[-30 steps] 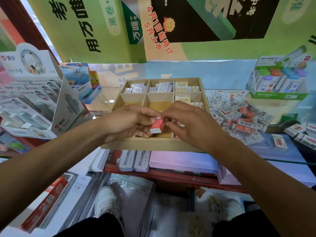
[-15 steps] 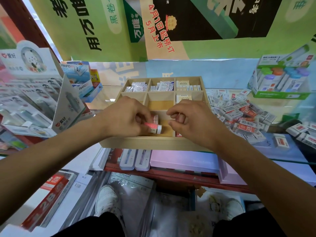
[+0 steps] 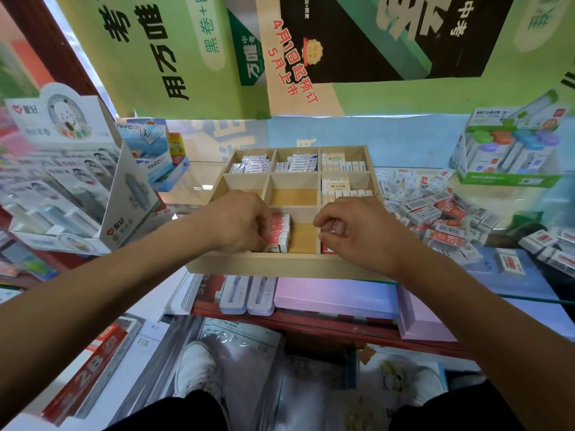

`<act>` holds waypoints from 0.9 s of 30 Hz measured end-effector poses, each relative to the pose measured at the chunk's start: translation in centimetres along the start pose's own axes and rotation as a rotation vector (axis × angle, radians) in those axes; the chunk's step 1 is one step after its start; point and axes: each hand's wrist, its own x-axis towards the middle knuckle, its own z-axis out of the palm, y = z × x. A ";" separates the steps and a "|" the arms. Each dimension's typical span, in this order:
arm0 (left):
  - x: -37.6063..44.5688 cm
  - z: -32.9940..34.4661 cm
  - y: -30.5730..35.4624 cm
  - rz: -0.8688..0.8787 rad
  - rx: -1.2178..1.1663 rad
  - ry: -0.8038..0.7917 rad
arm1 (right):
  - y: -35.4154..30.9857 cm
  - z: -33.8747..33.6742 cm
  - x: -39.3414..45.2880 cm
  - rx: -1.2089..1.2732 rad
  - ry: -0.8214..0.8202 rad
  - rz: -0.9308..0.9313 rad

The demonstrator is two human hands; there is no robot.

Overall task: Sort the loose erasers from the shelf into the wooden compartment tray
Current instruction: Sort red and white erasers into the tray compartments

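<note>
Resting mid-frame over the wooden tray (image 3: 281, 265), left hand (image 3: 239, 219) grips red-white erasers (image 3: 279, 232) in its near-middle compartment; right hand (image 3: 354, 231) curled, contents unclear. Loose eraser pile (image 3: 435, 213) right; display boxes (image 3: 74, 188) left.

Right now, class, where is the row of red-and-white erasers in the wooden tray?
In the head view, the row of red-and-white erasers stands in the wooden compartment tray's front middle compartment, against its left wall, touching the left hand.

Both hands, left (image 3: 239, 220) and right (image 3: 357, 233), reach forward, fingers curled.
</note>
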 end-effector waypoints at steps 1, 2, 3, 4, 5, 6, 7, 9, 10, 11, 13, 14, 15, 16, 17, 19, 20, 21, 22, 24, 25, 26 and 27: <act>-0.1 -0.2 0.0 0.008 -0.040 -0.006 | 0.0 -0.1 -0.1 0.008 0.000 0.001; -0.3 -0.3 0.2 0.021 -0.088 0.005 | 0.1 -0.3 -0.3 0.024 0.006 0.006; -0.4 -0.5 0.4 0.042 -0.129 0.033 | 0.2 -0.6 -0.6 0.037 0.018 0.012; -0.4 -0.6 0.8 0.071 -0.158 0.067 | 0.3 -1.0 -0.8 0.043 0.032 0.018; -0.2 -0.7 1.2 0.104 -0.181 0.098 | 0.5 -1.3 -1.1 0.038 0.044 0.025; 0.0 -0.8 1.8 0.137 -0.207 0.118 | 0.8 -1.7 -1.4 0.029 0.051 0.038; 0.4 -0.9 2.5 0.165 -0.238 0.130 | 1.1 -2.2 -1.7 0.019 0.057 0.056; 1.5 -0.8 4.3 0.221 -0.291 0.152 | 1.9 -3.4 -2.6 0.007 0.077 0.097; 2.1 -0.8 5.3 0.251 -0.307 0.163 | 2.4 -4.0 -3.2 0.004 0.092 0.117; 2.8 -0.7 6.3 0.278 -0.321 0.167 | 2.9 -4.8 -3.8 -0.001 0.104 0.143; 4.2 -0.5 8.5 0.329 -0.345 0.167 | 4.3 -6.4 -5.1 -0.004 0.153 0.205; 5.0 -0.3 9.6 0.353 -0.352 0.172 | 5.0 -7.2 -5.8 0.005 0.194 0.237; 5.8 -0.1 10.8 0.375 -0.354 0.180 | 5.8 -8.1 -6.5 0.014 0.240 0.264; 6.6 0.1 12.0 0.392 -0.352 0.186 | 6.6 -8.8 -7.2 0.015 0.285 0.290; 7.4 0.3 13.2 0.408 -0.349 0.186 | 7.4 -9.6 -7.9 0.016 0.330 0.314; 9.0 0.9 15.4 0.443 -0.336 0.184 | 9.1 -10.7 -9.3 0.043 0.399 0.380; 9.7 1.2 16.4 0.455 -0.326 0.180 | 9.9 -11.2 -10.0 0.054 0.421 0.417; 10.5 1.4 17.4 0.463 -0.312 0.175 | 10.7 -11.6 -10.6 0.048 0.432 0.450; 11.3 1.7 18.1 0.467 -0.284 0.168 | 11.5 -11.9 -11.2 0.031 0.435 0.477; 13.0 2.2 19.4 0.465 -0.196 0.138 | 12.9 -12.0 -11.8 -0.008 0.414 0.527; 13.8 2.5 20.0 0.459 -0.146 0.114 | 13.5 -12.0 -12.0 -0.027 0.386 0.559; 14.6 2.8 20.5 0.453 -0.100 0.091 | 14.0 -11.8 -12.0 -0.042 0.343 0.589; 15.3 3.0 20.9 0.451 -0.060 0.074 | 14.2 -11.6 -11.9 -0.043 0.291 0.607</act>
